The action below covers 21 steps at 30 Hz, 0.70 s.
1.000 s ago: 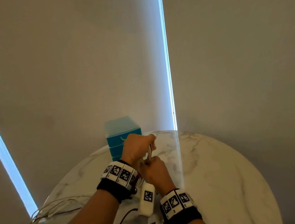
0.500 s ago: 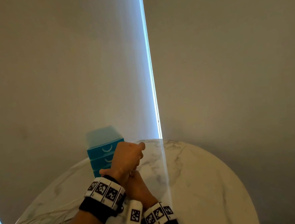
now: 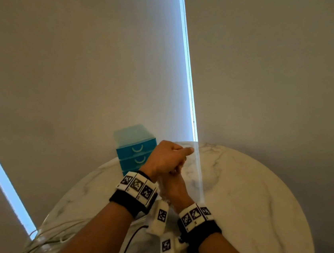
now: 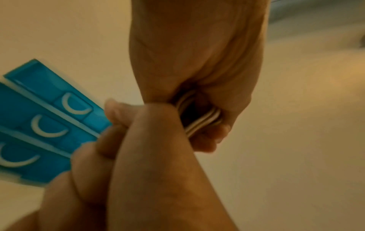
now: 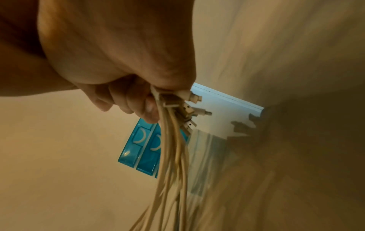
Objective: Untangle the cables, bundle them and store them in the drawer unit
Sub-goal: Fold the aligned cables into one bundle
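Over the middle of the table my left hand (image 3: 167, 157) lies on top of my right hand (image 3: 174, 186), and both are curled together. In the left wrist view, white cable strands (image 4: 199, 120) run between my left hand (image 4: 128, 140) and my right hand (image 4: 197, 62). The right wrist view shows my right hand (image 5: 118, 54) gripping the cable bundle (image 5: 171, 148) just below its connector ends (image 5: 187, 109), with the strands trailing down. The blue drawer unit (image 3: 136, 148) stands just behind the hands with its drawers closed; it also shows as the drawer unit (image 4: 45, 125) and the drawer unit (image 5: 138, 148).
The round marble table (image 3: 242, 190) ends close to a pale wall and blinds behind the unit. Loose white cable loops (image 3: 41, 238) lie at the table's left edge. A thin dark cord (image 3: 129, 241) runs under my forearms.
My left hand has rolled over the top of my right hand. The cable strands that showed between them in the head view are now covered.
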Each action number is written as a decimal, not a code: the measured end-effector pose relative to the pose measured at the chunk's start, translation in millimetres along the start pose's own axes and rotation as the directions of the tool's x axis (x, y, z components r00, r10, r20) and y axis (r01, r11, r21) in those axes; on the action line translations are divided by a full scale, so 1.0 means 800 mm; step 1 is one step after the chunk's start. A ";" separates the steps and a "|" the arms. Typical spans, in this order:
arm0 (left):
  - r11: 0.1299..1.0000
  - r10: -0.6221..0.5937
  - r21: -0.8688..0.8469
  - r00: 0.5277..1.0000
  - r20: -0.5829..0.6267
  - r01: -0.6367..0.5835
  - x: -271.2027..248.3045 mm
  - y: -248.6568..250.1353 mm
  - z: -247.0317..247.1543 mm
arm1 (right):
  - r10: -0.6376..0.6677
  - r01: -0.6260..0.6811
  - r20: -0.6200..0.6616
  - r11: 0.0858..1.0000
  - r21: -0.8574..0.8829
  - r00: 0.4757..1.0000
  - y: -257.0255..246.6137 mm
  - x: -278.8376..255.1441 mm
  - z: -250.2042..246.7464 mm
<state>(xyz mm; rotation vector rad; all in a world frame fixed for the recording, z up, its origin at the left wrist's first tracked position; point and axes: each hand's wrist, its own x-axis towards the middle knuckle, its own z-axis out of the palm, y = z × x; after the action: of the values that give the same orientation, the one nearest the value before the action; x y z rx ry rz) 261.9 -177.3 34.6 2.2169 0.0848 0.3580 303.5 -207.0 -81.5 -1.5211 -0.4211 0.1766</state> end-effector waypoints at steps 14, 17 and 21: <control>0.961 -0.218 0.244 0.900 0.378 0.130 -0.043 -0.109 -0.022 | 0.253 -0.227 0.039 0.776 0.588 0.967 -0.022 -0.014 -0.029; 0.906 -0.280 0.414 0.858 0.431 0.087 -0.043 -0.117 -0.025 | 0.272 -0.253 0.060 0.763 0.595 0.960 -0.015 -0.010 -0.028; 0.819 -0.367 0.571 0.811 0.455 0.050 -0.041 -0.110 -0.035 | 0.248 -0.234 0.050 0.805 0.546 0.968 -0.015 -0.007 -0.035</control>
<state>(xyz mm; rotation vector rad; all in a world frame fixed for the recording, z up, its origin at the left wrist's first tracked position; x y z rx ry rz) 227.9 -107.2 -25.3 2.7436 0.1406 -0.5155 306.8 -235.7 -70.7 -0.9963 -0.1305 0.4418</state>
